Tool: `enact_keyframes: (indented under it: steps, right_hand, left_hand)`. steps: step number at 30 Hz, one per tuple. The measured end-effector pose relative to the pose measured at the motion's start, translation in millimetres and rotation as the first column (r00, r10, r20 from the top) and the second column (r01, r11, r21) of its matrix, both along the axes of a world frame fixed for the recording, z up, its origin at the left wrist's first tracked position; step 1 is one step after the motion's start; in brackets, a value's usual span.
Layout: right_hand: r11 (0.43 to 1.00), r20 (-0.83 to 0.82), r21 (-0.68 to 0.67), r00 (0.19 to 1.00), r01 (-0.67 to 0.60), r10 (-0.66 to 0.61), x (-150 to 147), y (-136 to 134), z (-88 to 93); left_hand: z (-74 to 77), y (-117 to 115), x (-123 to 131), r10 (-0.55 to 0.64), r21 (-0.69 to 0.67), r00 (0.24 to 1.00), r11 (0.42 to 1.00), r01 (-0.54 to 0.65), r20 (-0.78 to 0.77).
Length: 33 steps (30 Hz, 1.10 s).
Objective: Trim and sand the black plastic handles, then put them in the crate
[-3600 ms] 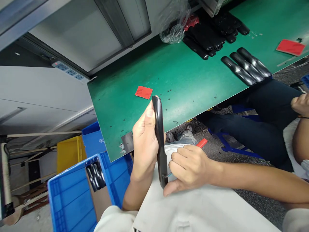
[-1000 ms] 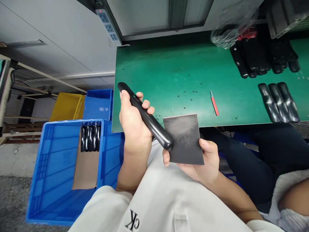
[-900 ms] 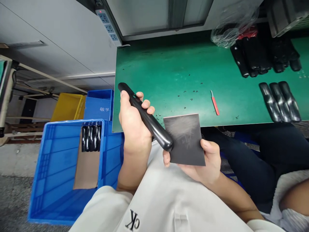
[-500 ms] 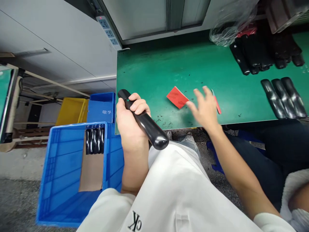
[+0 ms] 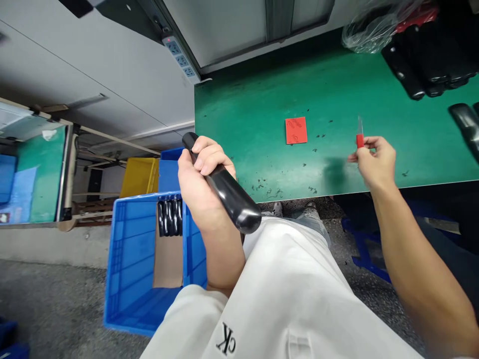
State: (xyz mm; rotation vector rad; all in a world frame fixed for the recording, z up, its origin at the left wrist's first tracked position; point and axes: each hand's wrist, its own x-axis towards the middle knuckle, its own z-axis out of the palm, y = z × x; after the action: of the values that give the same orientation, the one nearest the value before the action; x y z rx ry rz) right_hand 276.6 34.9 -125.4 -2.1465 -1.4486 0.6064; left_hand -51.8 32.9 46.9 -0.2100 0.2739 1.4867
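My left hand (image 5: 202,187) is wrapped round a long glossy black plastic handle (image 5: 228,192), held slanted over my lap beside the table's near edge. My right hand (image 5: 374,162) is raised over the green table (image 5: 254,109) and pinches a small red-handled blade (image 5: 359,133) that points up. A square red pad (image 5: 296,130) lies flat on the table to the left of that hand.
A blue crate (image 5: 130,259) on the floor at my left holds several black handles (image 5: 170,217) and a cardboard sheet. More black handles (image 5: 430,60) and a clear plastic bag (image 5: 370,27) lie at the table's far right. A yellow bin (image 5: 138,177) stands behind the crate.
My right hand put the grey-backed pad down on the table, red side up, then picked up the red-handled blade. My left hand kept its hold on the black handle.
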Motion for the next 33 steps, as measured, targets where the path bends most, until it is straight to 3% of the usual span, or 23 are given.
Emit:
enact_keyframes:
  steps: [2, 5, 8, 9, 10, 12, 14, 17, 20, 24, 27, 33]
  right_hand:
    - [0.995, -0.274, 0.086, 0.959, -0.052, 0.074, -30.8, -17.5, 21.9]
    - [0.958, -0.539, 0.209, 0.795, -0.195, 0.279, -79.6, -58.5, 66.6]
    - [0.815, -0.702, 0.432, 0.424, -0.387, 0.573, -115.1, -91.9, 113.3]
    - [0.759, -0.689, 0.498, 0.340, -0.419, 0.640, -122.9, -97.8, 126.0]
    - [0.712, -0.651, 0.552, 0.308, -0.434, 0.693, -129.0, -101.0, 136.4]
    - [0.647, -0.537, 0.625, 0.361, -0.437, 0.762, -137.3, -101.9, 150.1]
    - [0.602, -0.438, 0.675, 0.424, -0.428, 0.793, -142.6, -99.3, 156.0]
    - [0.543, -0.344, 0.733, 0.465, -0.410, 0.816, -147.6, -95.8, 158.5]
    - [0.505, -0.215, 0.755, 0.570, -0.418, 0.793, -151.8, -93.3, 162.1]
    - [0.481, -0.028, 0.790, 0.762, -0.380, 0.647, -161.2, -87.1, 164.7]
    - [0.468, 0.089, 0.816, 0.872, -0.341, 0.481, -169.2, -80.1, 162.9]
    - [0.465, 0.252, 0.794, 0.908, -0.391, 0.334, -172.2, -70.3, 166.6]
  left_hand:
    - [3.1, 2.0, 0.1, -0.012, 0.030, 1.000, 0.999, 0.012, -0.006]
    - [10.3, 4.2, 4.0, -0.024, 0.081, 1.000, 0.996, 0.025, -0.011]
    - [20.5, 4.9, 11.5, 0.009, 0.111, 0.982, 0.994, 0.012, -0.186]
    - [24.3, 4.7, 14.1, 0.031, 0.105, 0.953, 0.994, 0.001, -0.303]
    - [28.0, 4.4, 16.7, 0.050, 0.091, 0.903, 0.996, -0.013, -0.426]
    - [34.2, 3.6, 20.9, 0.071, 0.059, 0.797, 0.997, -0.045, -0.599]
    - [37.8, 3.3, 23.7, 0.088, 0.055, 0.775, 0.996, -0.069, -0.626]
    - [37.8, 4.5, 25.8, 0.116, 0.099, 0.881, 0.992, -0.080, -0.458]
    - [34.3, 7.1, 25.8, 0.104, 0.136, 0.959, 0.988, -0.069, -0.264]
    - [31.1, 9.2, 22.8, 0.050, 0.141, 0.988, 0.990, -0.029, -0.148]
    - [30.5, 8.6, 19.9, -0.031, 0.172, 0.999, 0.985, 0.023, 0.043]
    - [29.5, 5.7, 18.8, -0.026, 0.241, 0.993, 0.970, -0.004, 0.118]
